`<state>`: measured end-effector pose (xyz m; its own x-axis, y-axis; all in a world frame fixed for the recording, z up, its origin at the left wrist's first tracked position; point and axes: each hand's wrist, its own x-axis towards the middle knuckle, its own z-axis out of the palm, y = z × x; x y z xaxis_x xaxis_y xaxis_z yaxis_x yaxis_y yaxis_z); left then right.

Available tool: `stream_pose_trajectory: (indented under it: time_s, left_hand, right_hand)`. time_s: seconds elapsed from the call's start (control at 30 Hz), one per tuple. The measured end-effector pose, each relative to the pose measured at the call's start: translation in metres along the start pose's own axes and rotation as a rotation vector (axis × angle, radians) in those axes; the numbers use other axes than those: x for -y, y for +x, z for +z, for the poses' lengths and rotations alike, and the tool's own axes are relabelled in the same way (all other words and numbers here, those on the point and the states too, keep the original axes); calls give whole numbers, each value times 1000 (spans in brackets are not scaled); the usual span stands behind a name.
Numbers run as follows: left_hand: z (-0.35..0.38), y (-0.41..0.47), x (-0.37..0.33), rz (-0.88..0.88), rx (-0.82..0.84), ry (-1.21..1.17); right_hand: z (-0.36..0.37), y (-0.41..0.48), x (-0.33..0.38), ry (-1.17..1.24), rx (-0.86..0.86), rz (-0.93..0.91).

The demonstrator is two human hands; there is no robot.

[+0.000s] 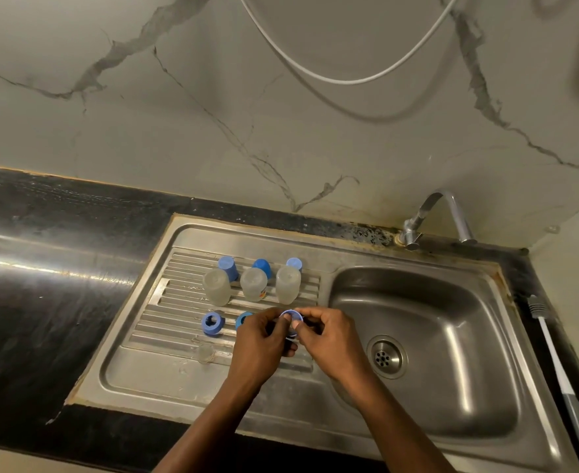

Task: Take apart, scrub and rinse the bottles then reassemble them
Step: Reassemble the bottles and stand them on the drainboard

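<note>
Three clear bottle bodies (253,284) stand upside down in a row on the steel drainboard (165,367). Behind them sit three blue caps (228,266). In front lie a blue collar ring (212,323) and a second blue ring (243,319), partly hidden by my left hand (264,343). A clear teat (206,352) rests near the drainboard's front. Both hands meet above the drainboard: my left hand and my right hand (329,339) pinch a third blue ring (291,316) between their fingertips. What sits inside that ring is hidden.
The sink basin (452,370) with its drain lies to the right, under a chrome tap (431,216). A bottle brush (561,377) lies along the sink's right rim. Black counter (42,302) stretches left. A white hose hangs on the marble wall.
</note>
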<state>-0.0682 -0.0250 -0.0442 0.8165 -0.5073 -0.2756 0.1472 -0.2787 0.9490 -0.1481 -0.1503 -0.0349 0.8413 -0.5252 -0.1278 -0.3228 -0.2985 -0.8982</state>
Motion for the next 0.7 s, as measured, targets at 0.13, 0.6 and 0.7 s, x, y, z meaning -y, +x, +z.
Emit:
stream_pose_trajectory:
  time_s: [0.13,0.6,0.7]
  left_hand:
    - [1,-3,0,53,-1,25]
    - [-3,-4,1,-2,111,105]
    - [0,-4,-1,26,108,142]
  right_hand:
    - [1,4,-6,5,-20,72]
    - [-5,7,-19,53,-13,157]
    - [-3,7,-18,35,-53,164]
